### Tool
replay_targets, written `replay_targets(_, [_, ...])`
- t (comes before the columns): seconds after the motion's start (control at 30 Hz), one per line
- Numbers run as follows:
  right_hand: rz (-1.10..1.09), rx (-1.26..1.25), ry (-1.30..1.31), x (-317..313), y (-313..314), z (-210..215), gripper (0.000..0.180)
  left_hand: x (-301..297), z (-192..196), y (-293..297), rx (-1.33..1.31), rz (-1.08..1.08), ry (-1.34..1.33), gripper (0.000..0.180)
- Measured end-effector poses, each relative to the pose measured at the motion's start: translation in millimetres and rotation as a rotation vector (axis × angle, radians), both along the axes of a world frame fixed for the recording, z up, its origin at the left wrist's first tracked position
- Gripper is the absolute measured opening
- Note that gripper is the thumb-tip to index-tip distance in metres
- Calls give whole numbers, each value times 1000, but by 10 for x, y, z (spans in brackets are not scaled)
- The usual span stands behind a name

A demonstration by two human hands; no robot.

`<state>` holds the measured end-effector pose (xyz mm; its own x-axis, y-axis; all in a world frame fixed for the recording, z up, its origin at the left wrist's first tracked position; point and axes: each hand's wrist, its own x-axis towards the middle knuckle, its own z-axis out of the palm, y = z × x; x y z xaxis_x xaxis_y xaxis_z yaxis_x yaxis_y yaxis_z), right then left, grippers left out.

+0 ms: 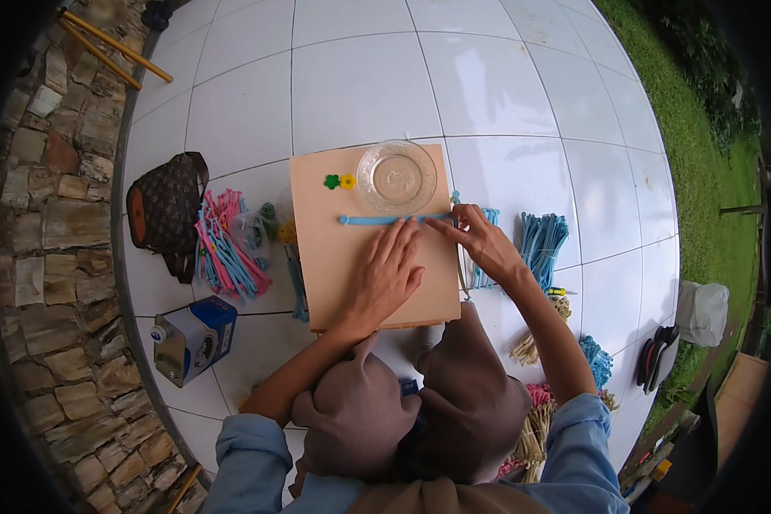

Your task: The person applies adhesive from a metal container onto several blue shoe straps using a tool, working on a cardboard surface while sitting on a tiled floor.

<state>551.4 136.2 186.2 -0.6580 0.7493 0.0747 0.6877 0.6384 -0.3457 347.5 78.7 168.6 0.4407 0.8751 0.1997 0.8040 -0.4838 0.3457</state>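
Observation:
A narrow blue braided-looking strip (364, 220) lies crosswise on a tan board (334, 274), its left end rounded like a knot. My left hand (390, 274) rests on the board, fingers stretched out flat, the tips pressing on the strip's middle. Thumb and index finger of my right hand (484, 244) pinch the strip's right end at the board's edge. Just beyond the strip stands a clear glass dish (397, 176). Left of the dish are a green flower-shaped piece (331, 182) and a yellow flower-shaped piece (348, 181).
Bundles of pink and blue strips (231, 248), a brown bag (167, 210) and a metal can (194, 340) sit on the tiled floor (351, 86) at left. More blue strips (542, 244) and beige bundles (535, 343) lie at right. A stone wall (68, 240) borders the left.

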Motion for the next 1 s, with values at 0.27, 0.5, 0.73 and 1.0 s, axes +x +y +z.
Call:
replay_targets(0.27, [33, 64, -115, -12, 14, 20, 58, -1, -6, 8, 5, -6, -27, 53])
replay_targets(0.5, [51, 55, -84, 10, 9, -1, 61, -2, 29, 17, 17, -8, -25, 50])
replay_targets(0.73, [-99, -280, 16, -216, 175, 313, 73, -15, -10, 13, 35, 0, -31, 51])
replay_targets(1.0, [-28, -185, -213, -317, 354, 271, 87, -1, -28, 26, 26, -17, -28, 55])
